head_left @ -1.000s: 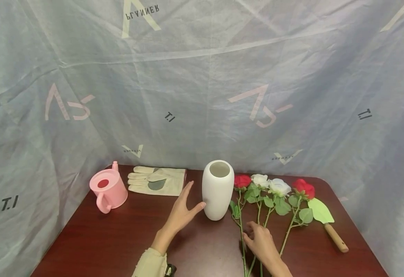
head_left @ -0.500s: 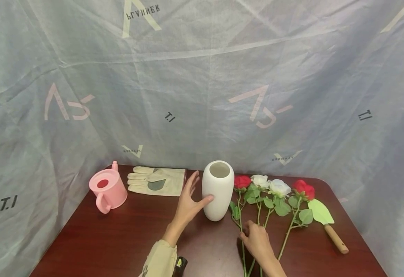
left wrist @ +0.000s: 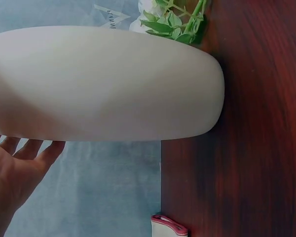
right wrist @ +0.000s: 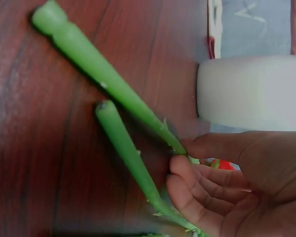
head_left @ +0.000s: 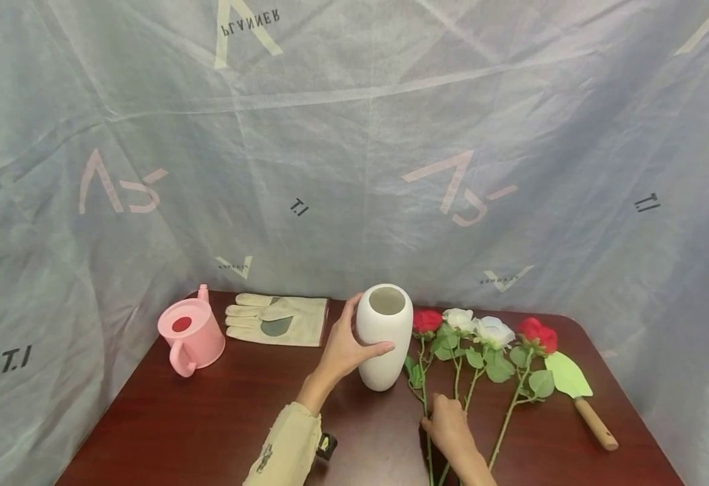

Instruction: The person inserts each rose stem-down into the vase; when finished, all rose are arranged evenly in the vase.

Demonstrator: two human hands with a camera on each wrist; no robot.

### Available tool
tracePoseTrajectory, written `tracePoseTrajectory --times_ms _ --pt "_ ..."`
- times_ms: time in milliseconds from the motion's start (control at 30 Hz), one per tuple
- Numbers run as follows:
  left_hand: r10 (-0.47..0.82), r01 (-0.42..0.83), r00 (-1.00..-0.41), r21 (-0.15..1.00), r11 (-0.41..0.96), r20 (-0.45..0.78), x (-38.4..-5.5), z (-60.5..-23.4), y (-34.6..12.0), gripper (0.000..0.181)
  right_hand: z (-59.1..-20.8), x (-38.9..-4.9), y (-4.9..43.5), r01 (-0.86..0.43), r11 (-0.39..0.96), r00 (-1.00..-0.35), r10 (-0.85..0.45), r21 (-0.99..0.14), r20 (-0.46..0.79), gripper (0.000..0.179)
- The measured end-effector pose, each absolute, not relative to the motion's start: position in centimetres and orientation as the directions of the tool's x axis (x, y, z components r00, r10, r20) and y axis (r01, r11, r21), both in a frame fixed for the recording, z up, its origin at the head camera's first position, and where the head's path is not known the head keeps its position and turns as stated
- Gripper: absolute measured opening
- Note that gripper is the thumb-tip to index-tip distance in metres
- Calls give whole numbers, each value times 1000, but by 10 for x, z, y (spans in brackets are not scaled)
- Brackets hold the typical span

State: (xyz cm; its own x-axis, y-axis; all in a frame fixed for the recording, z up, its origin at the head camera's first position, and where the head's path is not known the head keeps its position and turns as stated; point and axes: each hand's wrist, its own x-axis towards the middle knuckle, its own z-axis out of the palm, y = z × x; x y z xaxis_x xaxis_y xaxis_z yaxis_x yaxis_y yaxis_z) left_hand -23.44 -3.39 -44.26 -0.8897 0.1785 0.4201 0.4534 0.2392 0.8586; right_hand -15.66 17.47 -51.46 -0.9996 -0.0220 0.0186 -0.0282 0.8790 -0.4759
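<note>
The left hand (head_left: 343, 349) has moved onto the white vase (head_left: 392, 329), fingers wrapping it, right hand (head_left: 449, 425) pinching a green stem (right wrist: 118, 89) alongside; uneven pushing could topple the vase.

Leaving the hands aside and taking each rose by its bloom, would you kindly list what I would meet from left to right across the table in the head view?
Watering can, glove, vase, first red rose, first white rose, second white rose, second red rose, trowel.

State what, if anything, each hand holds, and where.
Left hand: white vase, gripped around its upper side. Right hand: leftmost red rose, pinched by its stem.
</note>
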Motion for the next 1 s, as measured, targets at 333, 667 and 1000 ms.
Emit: tracePoseTrajectory --times_ms 333,667,1000 --pt "178 491 -871 825 280 458 -240 -446 -36 91 -512 -155 187 91 676 -994 14 -732 -111 11" --pt "175 497 -868 821 283 465 -245 -453 -33 93 -505 -145 205 217 341 -971 -16 -914 -237 18" --pt "181 471 -882 840 271 436 -240 -451 -35 94 -517 -136 201 117 80 -979 174 -990 -101 25"
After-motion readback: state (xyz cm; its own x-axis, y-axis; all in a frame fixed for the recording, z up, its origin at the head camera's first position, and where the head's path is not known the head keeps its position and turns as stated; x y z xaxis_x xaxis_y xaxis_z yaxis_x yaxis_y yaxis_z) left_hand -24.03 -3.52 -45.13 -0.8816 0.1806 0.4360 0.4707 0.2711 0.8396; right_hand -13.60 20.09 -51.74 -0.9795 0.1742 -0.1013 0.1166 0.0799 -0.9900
